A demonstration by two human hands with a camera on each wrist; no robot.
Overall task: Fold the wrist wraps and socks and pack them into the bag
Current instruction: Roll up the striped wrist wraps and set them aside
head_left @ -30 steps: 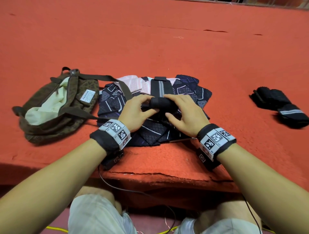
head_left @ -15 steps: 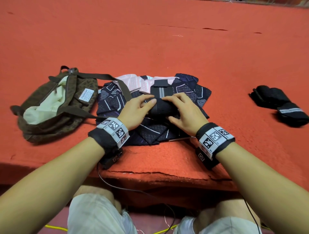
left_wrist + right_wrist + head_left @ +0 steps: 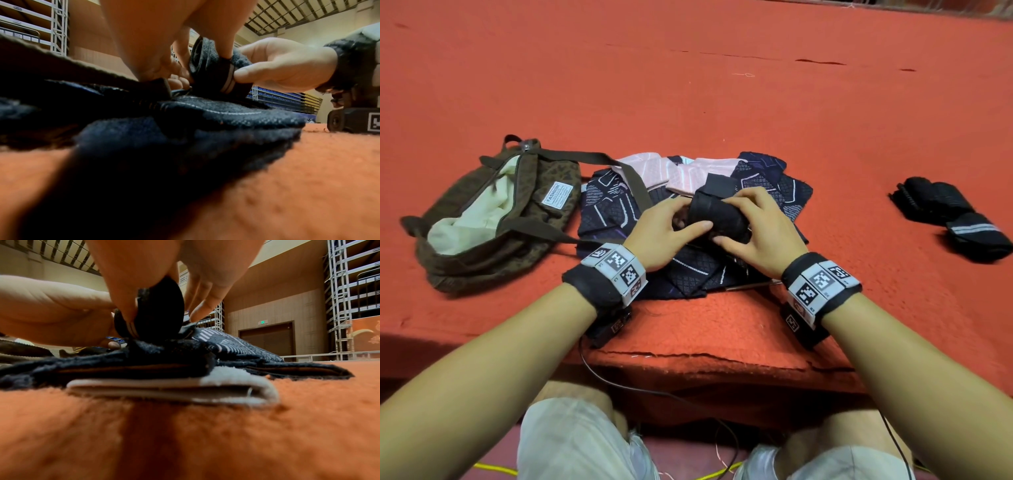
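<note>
A black wrist wrap with a grey stripe is rolled into a thick bundle on top of a pile of navy patterned and pink socks. My left hand grips the roll's left end, thumb across its front. My right hand holds the right end, fingers curled over the top. A short flap of the wrap sticks out behind the roll. The left wrist view shows the roll end-on between both hands. In the right wrist view the roll is pinched above the socks.
An open brown bag with a pale lining lies left of the socks, its strap draped over them. A second rolled black wrap lies at the far right. The orange carpeted platform's front edge runs just below my wrists.
The roll has grown thicker as my hands turned it away from me. The flat striped length of wrap behind it has shortened to a small flap.
</note>
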